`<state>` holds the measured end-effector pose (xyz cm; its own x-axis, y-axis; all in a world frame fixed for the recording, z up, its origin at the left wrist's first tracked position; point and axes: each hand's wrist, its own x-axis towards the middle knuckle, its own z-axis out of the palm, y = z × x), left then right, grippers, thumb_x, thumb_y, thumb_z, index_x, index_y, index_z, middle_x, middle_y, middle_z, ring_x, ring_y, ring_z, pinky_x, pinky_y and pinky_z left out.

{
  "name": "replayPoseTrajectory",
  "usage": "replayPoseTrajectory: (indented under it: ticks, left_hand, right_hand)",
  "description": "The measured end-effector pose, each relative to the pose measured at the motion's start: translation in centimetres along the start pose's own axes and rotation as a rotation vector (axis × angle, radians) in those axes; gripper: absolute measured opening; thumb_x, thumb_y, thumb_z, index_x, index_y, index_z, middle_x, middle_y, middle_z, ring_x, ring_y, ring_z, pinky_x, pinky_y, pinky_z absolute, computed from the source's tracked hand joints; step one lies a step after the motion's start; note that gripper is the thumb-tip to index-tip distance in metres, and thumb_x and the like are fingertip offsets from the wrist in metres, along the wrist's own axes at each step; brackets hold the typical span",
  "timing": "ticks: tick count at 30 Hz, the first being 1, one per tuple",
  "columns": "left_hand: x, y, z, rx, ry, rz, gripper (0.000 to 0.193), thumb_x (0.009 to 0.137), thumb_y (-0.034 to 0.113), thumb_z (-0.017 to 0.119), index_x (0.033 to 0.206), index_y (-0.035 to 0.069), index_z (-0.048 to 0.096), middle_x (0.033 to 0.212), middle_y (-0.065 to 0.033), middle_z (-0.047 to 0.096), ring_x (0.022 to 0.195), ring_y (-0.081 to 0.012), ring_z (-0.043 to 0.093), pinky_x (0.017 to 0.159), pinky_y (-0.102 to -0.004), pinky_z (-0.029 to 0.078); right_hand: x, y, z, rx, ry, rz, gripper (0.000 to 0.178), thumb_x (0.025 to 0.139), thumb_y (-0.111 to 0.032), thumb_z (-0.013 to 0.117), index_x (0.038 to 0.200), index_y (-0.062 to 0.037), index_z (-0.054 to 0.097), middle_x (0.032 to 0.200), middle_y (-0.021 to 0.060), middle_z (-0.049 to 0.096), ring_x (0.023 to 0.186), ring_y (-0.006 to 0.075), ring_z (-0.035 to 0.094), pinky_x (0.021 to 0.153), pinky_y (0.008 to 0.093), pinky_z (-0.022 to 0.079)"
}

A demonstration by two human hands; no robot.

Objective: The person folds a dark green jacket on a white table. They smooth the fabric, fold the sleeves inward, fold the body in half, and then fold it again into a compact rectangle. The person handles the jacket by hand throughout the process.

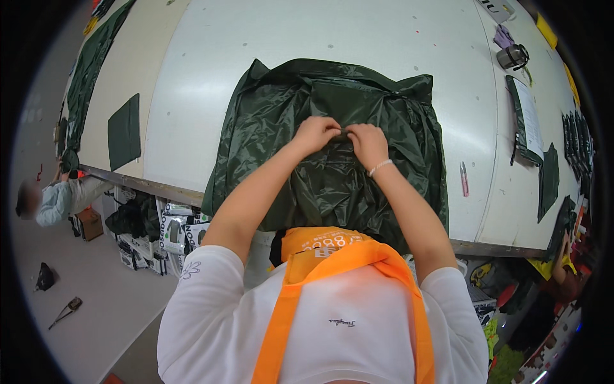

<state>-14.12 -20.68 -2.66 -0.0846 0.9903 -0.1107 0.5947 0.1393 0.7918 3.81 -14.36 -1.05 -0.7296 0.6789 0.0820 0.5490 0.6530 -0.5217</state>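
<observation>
A large dark green, shiny garment-like piece (268, 128) lies spread on the white table in front of me, its near edge hanging over the table's front. My left hand (318, 134) and my right hand (368, 143) meet near its middle, fingertips almost touching. Both pinch the green fabric between thumb and fingers at a small fold. A zipper-like line runs along the piece's far part. What exactly lies between the fingertips is too small to make out beyond the cloth.
A pink cutter (464, 179) lies on the table to the right. Farther right are a metal cup (512, 57) and a clear-wrapped package (528, 121). A flat green piece (124, 132) rests at left. One person (54, 201) is at the far left, another's arm (563, 269) at right.
</observation>
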Motion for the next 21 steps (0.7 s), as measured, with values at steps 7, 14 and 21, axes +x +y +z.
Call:
replayPoseTrajectory:
  ticks: [7,14,21]
  left_hand:
    - [-0.8,2.7,1.0,0.534,0.148,0.367,0.032,0.073,0.013,0.069,0.104,0.006,0.063,0.099,-0.0086,0.058,0.098,-0.0274,0.055,0.081,-0.0375,0.047]
    - [4.8,-1.1,-3.7,-0.123,-0.261,-0.054,0.030,0.077,0.012,0.069,0.107,0.006,0.067,0.096,-0.0124,0.065,0.082,-0.0297,0.064,0.072,-0.0317,0.051]
    - [3.4,2.4,-0.5,0.639,0.151,0.394,0.039,0.073,0.010,0.066,0.111,0.004,0.060,0.107,-0.0078,0.056,0.104,-0.0246,0.054,0.086,-0.0361,0.047]
  right_hand:
    - [5.0,2.0,-1.4,0.235,-0.306,0.369,0.014,0.076,-0.014,0.067,0.088,-0.0080,0.063,0.091,0.0118,0.066,0.090,0.0317,0.062,0.079,0.0419,0.048]
    - [2.7,0.1,-0.7,-0.100,0.101,-0.054,0.021,0.079,-0.022,0.066,0.094,-0.0074,0.066,0.093,0.0085,0.061,0.096,0.0255,0.055,0.083,0.0375,0.044]
    - [7.8,2.8,-2.0,0.186,-0.202,0.425,0.011,0.082,-0.018,0.062,0.082,-0.0088,0.069,0.086,0.0084,0.064,0.087,0.0294,0.059,0.075,0.0396,0.050]
